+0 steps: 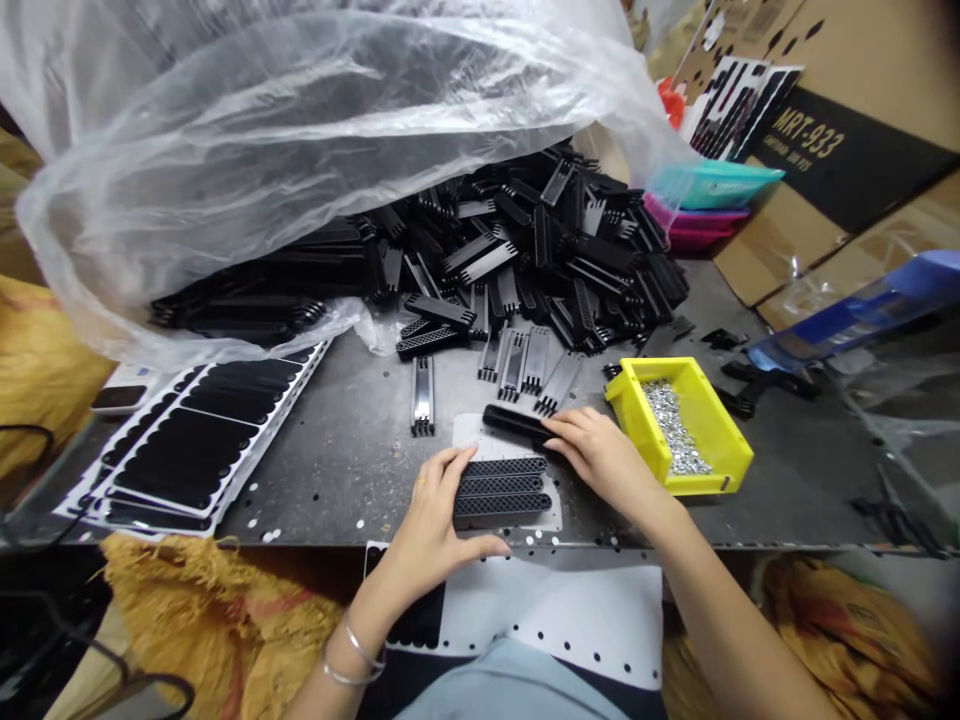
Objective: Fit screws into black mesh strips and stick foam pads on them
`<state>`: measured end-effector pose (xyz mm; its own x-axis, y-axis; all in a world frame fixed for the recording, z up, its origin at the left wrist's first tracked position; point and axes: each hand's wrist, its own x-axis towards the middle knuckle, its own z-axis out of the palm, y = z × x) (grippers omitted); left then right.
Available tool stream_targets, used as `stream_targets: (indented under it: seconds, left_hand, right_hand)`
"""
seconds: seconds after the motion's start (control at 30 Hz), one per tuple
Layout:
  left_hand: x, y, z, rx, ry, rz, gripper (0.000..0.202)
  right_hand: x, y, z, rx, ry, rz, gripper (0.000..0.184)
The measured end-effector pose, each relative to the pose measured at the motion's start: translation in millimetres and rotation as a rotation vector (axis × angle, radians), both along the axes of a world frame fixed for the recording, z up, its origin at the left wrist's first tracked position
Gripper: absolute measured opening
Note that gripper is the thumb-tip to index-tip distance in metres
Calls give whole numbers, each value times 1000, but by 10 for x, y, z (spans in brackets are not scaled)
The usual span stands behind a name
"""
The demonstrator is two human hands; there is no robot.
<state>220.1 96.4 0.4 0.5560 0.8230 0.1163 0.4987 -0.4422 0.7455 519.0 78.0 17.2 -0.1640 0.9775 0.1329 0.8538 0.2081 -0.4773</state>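
My left hand (435,520) curls around the left end of three black ribbed plastic strips (501,488) lined up side by side on a white plate (551,515) at the table's front edge. My right hand (600,455) grips one end of another black strip (514,422), which lies just behind the three. A large heap of the same black parts (525,260) spills from a clear plastic bag (300,130) behind them. A few loose parts (525,365) lie between the heap and my hands.
A yellow bin (679,425) of small silver pieces stands right of my right hand. Sheets of black adhesive pads (195,440) lie at the left. Cardboard boxes (840,130) and coloured trays (705,200) stand at the back right. A white backing sheet (555,615) lies on my lap.
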Motion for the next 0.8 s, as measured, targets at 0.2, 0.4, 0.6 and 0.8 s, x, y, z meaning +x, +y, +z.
stream_targets:
  seconds: [0.2, 0.4, 0.6, 0.8]
  left_hand:
    - [-38, 752, 113, 135, 13, 468, 61]
    - [-234, 980, 41, -40, 80, 258, 42]
    - [-284, 846, 79, -40, -110, -69, 23]
    - [-368, 949, 284, -296, -80, -421, 52]
  right_hand:
    - [-401, 332, 83, -166, 209, 274, 40]
    - [134, -236, 305, 148, 69, -143, 44]
    - [1135, -673, 70, -30, -196, -349, 33]
    - [1154, -495, -47, -144, -167, -154, 32]
